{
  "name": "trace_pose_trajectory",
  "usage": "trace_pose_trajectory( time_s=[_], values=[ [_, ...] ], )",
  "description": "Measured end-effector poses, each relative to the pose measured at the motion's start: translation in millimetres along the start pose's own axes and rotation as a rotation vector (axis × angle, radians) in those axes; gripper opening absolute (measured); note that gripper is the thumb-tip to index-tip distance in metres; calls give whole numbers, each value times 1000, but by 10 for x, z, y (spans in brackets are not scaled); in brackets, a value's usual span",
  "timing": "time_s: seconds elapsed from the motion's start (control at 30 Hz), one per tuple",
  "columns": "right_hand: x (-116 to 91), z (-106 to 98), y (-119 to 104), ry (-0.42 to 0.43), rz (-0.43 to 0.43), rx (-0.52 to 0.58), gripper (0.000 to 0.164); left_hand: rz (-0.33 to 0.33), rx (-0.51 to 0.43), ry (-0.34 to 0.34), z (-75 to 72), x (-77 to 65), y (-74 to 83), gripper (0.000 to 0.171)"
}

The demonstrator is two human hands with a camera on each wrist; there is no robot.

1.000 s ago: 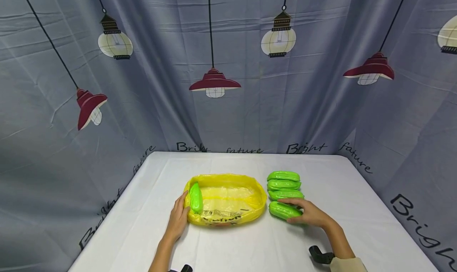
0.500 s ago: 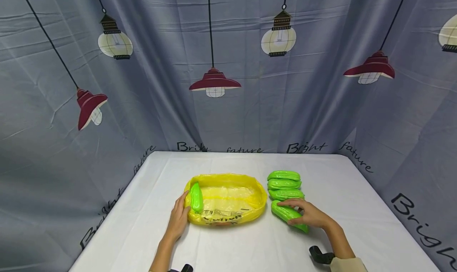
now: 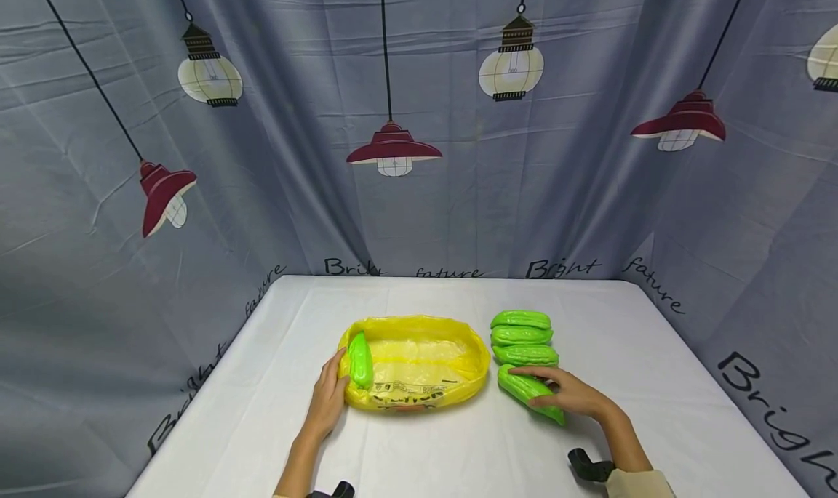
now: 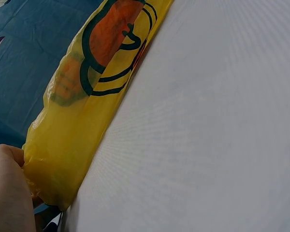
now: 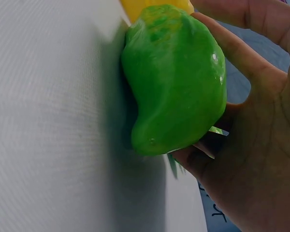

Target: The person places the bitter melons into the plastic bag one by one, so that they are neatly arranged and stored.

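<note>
A yellow plastic bag (image 3: 419, 328) lies on the white table, its mouth spread wide and its rim rolled. Inside, at its left end, rests one green bitter melon (image 3: 360, 361). My left hand (image 3: 326, 396) holds the bag's left rim; in the left wrist view the hand (image 4: 9, 188) shows only partly at the bag's edge. Right of the bag, my right hand (image 3: 572, 395) grips the nearest bitter melon (image 3: 524, 387), which lies slantwise. Seen from the right wrist, fingers and thumb curve around this melon (image 5: 176, 82), close to the tabletop.
Beyond the held one, several more bitter melons (image 3: 522, 336) lie side by side in a column. The white table (image 3: 406, 454) ends at a grey-blue curtain (image 3: 432, 222) printed with lamps. A black wrist-camera mount (image 3: 589, 467) sits below the right wrist.
The bitter melon in my right hand has shifted slightly right and turned, its near end now pointing lower right. My left hand and the bag have stayed put.
</note>
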State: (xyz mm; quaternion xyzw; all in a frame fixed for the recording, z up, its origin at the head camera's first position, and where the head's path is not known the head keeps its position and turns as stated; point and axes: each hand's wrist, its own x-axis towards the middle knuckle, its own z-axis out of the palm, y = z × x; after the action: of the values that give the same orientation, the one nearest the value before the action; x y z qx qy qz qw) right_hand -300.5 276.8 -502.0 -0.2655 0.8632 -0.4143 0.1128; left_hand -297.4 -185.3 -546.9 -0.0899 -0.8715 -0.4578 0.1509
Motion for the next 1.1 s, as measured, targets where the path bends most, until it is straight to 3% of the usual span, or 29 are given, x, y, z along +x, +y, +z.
trace_pose_trajectory(
  time_s=[0.37,0.87,1.1],
  values=[
    [4,-8,32,-29,-2,20,54,-2,-1,-6,1,-2,-2,52],
    [-14,-8,-16,-97,52,139,64,7,6,-1,-4,-5,-2,52],
    [-31,29,-20,-43,78,109,66,9,5,5,6,-9,6,52]
  ],
)
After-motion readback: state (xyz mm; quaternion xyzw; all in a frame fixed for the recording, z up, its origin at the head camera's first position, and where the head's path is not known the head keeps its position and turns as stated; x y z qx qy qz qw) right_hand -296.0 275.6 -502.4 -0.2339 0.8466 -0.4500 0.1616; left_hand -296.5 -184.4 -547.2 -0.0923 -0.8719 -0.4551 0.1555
